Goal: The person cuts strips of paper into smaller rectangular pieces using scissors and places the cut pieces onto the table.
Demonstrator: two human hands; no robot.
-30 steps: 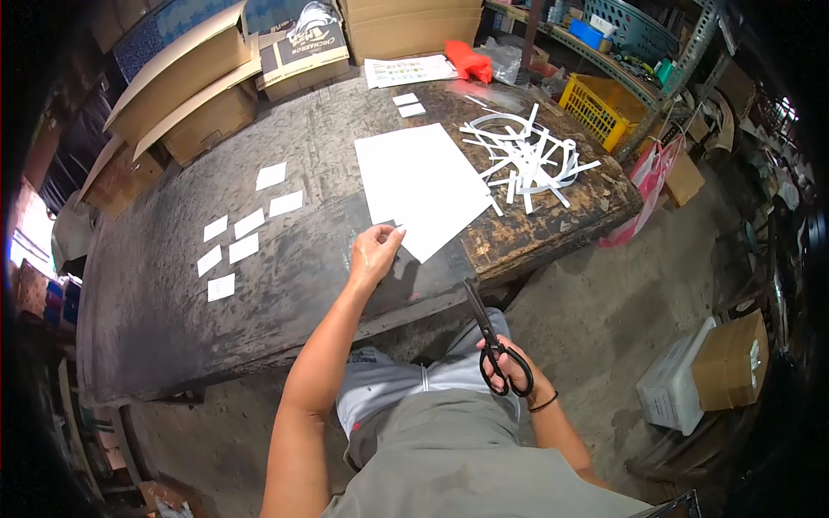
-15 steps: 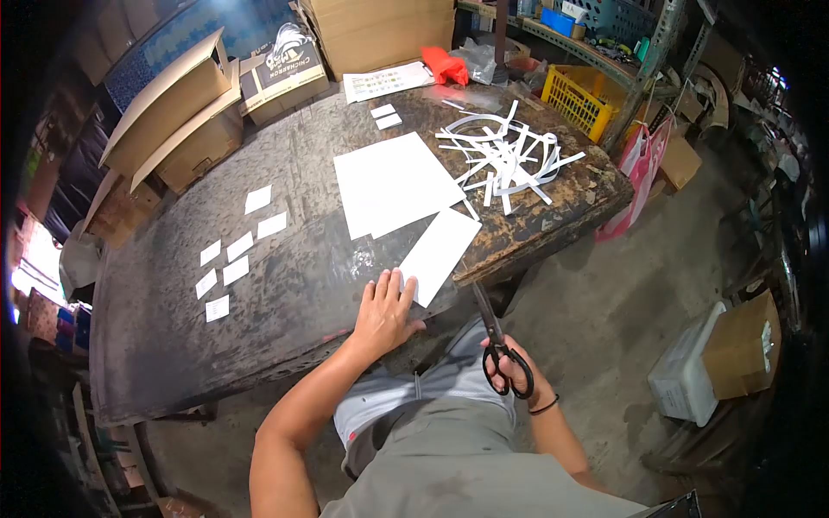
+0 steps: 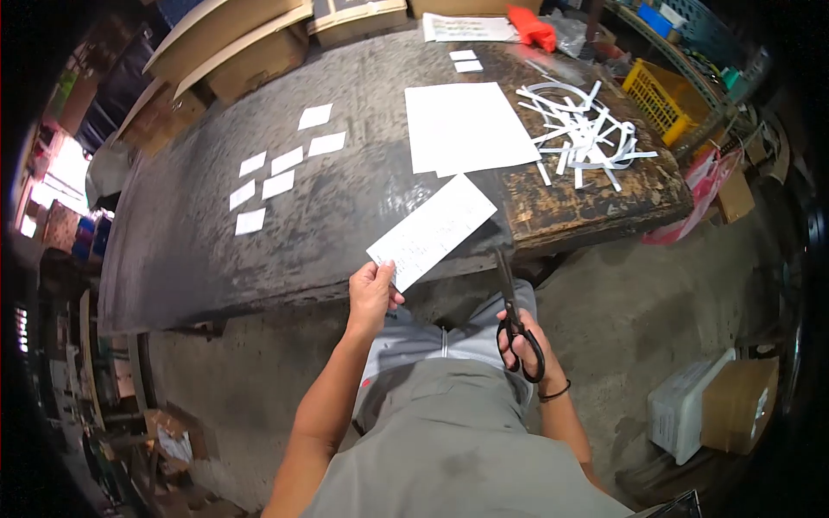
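My left hand (image 3: 373, 292) pinches the lower left end of a white strip of paper (image 3: 436, 226), which is tilted at the table's front edge and bears faint writing. In my right hand (image 3: 527, 343) is a pair of black scissors (image 3: 511, 312), its blades pointing up toward the table edge and looking closed. Beyond the strip lie larger white sheets (image 3: 466, 129). To their right is a tangled heap of thin paper offcuts (image 3: 587, 134). Several small cut paper pieces (image 3: 279, 185) lie on the left of the table, and two more small pieces (image 3: 467, 66) farther back.
The dark worn table (image 3: 190, 259) spans the view. Cardboard boxes (image 3: 250, 65) stand along its back left, with a red bag (image 3: 532, 29) at the back. A yellow crate (image 3: 658, 99) and a pink bag (image 3: 695, 203) are off the right end. A floor box (image 3: 738, 406) sits lower right.
My left hand has gone from lying flat by the strip to gripping it, lifting it toward me and showing writing. The view has shifted; the scissors stay in my right hand.
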